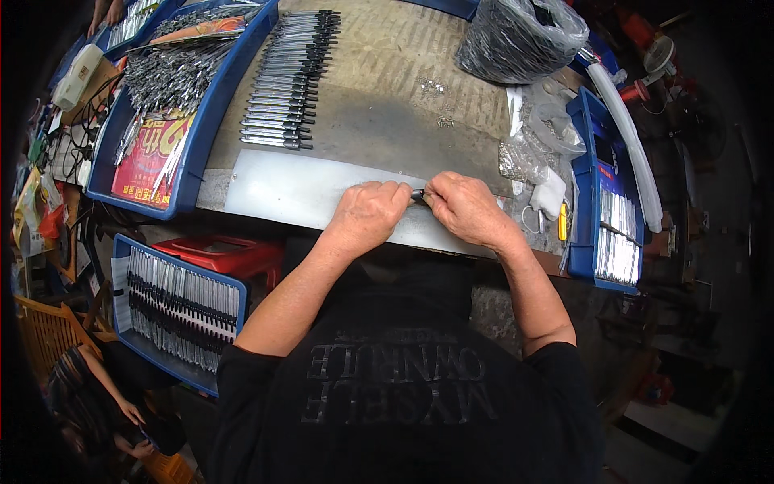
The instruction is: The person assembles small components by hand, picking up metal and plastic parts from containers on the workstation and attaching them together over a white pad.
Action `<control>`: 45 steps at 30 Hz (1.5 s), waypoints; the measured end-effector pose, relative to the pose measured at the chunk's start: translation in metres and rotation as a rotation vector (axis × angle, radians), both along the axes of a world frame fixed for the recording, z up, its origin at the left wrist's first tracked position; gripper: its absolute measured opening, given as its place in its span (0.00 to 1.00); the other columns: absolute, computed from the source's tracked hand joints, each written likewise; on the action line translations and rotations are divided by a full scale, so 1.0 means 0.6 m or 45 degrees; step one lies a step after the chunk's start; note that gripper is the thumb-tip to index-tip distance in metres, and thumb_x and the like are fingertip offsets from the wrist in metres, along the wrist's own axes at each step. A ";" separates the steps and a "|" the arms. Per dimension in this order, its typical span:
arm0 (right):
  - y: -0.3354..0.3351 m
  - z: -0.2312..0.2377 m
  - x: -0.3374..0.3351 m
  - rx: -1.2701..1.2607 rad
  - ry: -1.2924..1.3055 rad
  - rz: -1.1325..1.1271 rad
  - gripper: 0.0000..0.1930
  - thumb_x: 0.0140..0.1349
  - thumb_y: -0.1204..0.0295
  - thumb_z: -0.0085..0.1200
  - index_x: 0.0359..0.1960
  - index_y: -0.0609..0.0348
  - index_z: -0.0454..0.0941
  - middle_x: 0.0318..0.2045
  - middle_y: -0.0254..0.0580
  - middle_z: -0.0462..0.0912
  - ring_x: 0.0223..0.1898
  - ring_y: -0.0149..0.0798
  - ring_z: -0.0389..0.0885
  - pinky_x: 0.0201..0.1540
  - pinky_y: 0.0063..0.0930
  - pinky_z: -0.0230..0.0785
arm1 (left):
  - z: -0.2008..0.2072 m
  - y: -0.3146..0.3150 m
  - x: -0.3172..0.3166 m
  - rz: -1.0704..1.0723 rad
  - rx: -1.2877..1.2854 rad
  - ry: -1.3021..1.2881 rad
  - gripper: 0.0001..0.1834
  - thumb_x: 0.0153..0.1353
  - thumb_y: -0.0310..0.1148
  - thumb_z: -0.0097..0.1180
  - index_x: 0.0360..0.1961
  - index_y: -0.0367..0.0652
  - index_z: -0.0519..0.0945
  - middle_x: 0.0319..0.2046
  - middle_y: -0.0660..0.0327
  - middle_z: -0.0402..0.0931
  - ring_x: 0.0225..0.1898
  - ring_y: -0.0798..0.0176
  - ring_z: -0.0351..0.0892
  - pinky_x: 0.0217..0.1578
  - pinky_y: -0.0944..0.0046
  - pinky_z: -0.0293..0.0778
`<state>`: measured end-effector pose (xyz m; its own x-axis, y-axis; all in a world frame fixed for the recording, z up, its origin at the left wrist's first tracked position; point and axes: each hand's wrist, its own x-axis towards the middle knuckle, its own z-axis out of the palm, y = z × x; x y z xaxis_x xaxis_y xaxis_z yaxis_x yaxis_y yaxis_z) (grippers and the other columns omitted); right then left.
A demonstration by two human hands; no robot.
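Note:
Over a white board (282,187) at the table's near edge, my left hand (369,214) and my right hand (465,207) meet with fingers closed. Between their fingertips shows the short black part of a pen (418,195); my hands cover the rest. Both hands grip it, one from each side. Beyond the board, to the left, lies a column of silver pens (278,105) with black parts, side by side. Small metal bits (444,123) lie on the table past my right hand.
At left stands a blue tray (187,157) heaped with silver pen parts; below it, a blue crate (242,310) of lined-up pens. A grey plastic bag (516,44), a yellow-handled cutter (563,222) and a blue bin (582,242) are at right. Another person (101,387) sits lower left.

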<state>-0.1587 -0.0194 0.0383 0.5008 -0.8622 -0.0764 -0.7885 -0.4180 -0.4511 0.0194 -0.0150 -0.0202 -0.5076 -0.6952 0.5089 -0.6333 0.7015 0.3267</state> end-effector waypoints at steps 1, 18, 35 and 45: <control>0.000 -0.001 0.001 0.000 0.000 0.003 0.09 0.55 0.70 0.46 0.29 0.64 0.73 0.27 0.52 0.76 0.31 0.53 0.75 0.35 0.43 0.66 | -0.002 0.000 0.000 -0.005 -0.010 0.014 0.08 0.48 0.30 0.55 0.24 0.41 0.69 0.15 0.61 0.67 0.18 0.60 0.73 0.18 0.61 0.69; -0.007 -0.012 -0.001 0.115 -0.231 -0.245 0.10 0.52 0.69 0.54 0.26 0.65 0.70 0.23 0.43 0.74 0.26 0.39 0.72 0.29 0.31 0.64 | -0.009 -0.002 0.000 -0.007 -0.025 -0.022 0.08 0.50 0.32 0.55 0.24 0.41 0.69 0.15 0.61 0.67 0.18 0.60 0.73 0.18 0.62 0.69; 0.013 -0.040 0.013 -0.034 -0.428 -0.270 0.07 0.54 0.70 0.52 0.28 0.62 0.76 0.24 0.47 0.76 0.27 0.47 0.74 0.30 0.35 0.65 | -0.005 0.002 0.000 -0.017 -0.031 0.070 0.08 0.50 0.31 0.53 0.22 0.42 0.68 0.15 0.61 0.67 0.19 0.59 0.73 0.19 0.61 0.69; 0.033 -0.079 0.009 -0.274 -0.792 -0.433 0.08 0.58 0.71 0.50 0.33 0.65 0.75 0.22 0.42 0.74 0.23 0.31 0.72 0.25 0.23 0.63 | 0.010 -0.037 0.058 0.118 -0.038 0.042 0.08 0.48 0.28 0.54 0.31 0.42 0.70 0.16 0.61 0.67 0.19 0.58 0.72 0.19 0.61 0.68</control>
